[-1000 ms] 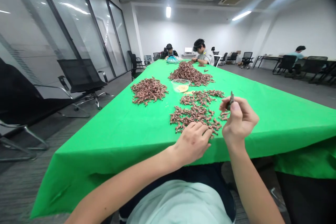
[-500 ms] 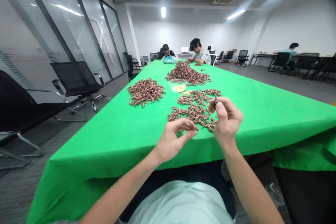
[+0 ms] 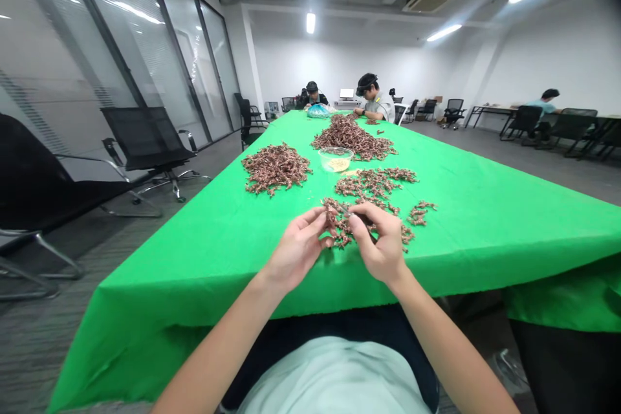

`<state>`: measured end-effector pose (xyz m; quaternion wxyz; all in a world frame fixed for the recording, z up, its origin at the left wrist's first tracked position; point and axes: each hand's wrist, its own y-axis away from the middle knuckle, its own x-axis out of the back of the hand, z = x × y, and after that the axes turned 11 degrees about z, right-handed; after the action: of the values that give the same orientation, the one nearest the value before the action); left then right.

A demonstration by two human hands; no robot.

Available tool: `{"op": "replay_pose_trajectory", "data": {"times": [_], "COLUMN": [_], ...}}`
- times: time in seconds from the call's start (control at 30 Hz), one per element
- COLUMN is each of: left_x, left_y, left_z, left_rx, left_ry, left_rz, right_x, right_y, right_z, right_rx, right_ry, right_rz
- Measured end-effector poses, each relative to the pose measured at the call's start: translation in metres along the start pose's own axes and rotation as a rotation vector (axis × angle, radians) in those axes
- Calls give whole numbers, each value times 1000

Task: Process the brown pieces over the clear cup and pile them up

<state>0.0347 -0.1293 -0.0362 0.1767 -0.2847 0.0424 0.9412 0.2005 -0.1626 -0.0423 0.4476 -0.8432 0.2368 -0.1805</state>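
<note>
My left hand (image 3: 297, 251) is closed, thumb and fingers pinching a brown knobbly root-like piece (image 3: 332, 215). Close beside it, my right hand (image 3: 383, 242) is closed around a small slim metal tool (image 3: 345, 211); its tip meets or nearly meets the piece, and its exact kind is too small to tell. Under and just beyond both hands lies a loose spread of the same brown pieces (image 3: 371, 182), partly hidden by my fingers. A small cluster of pieces (image 3: 421, 212) sits to the right of my right hand.
A clear plastic bowl (image 3: 336, 159) with pale yellowish bits stands beyond my hands on the green cloth (image 3: 194, 252). Brown heaps lie at its left (image 3: 276, 168) and behind it (image 3: 354, 137). Farther off are a blue bag (image 3: 318, 110) and co-workers (image 3: 378, 102). Office chairs (image 3: 145, 142) stand at left.
My right hand has come left and down with the tool to meet my left hand. The left hand has shifted slightly left and up. A small cluster now shows at right.
</note>
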Motion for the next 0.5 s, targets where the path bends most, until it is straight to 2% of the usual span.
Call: {"op": "replay_pose_trajectory", "data": {"times": [0.17,0.27,0.5], "left_x": [0,-1,-2], "left_y": [0,-1,1], "left_z": [0,-2,-3], "left_rx": [13,6,-104], "left_ry": [7,-7,-121], "left_rz": [49,25,32], "right_x": [-10,-12,-14], "right_y": [5,7,10], "right_z": [-1,-2,3], "right_rx": [21,44,75], "right_ry": [66,96,158], "right_rz": [-31,-25,-22]}}
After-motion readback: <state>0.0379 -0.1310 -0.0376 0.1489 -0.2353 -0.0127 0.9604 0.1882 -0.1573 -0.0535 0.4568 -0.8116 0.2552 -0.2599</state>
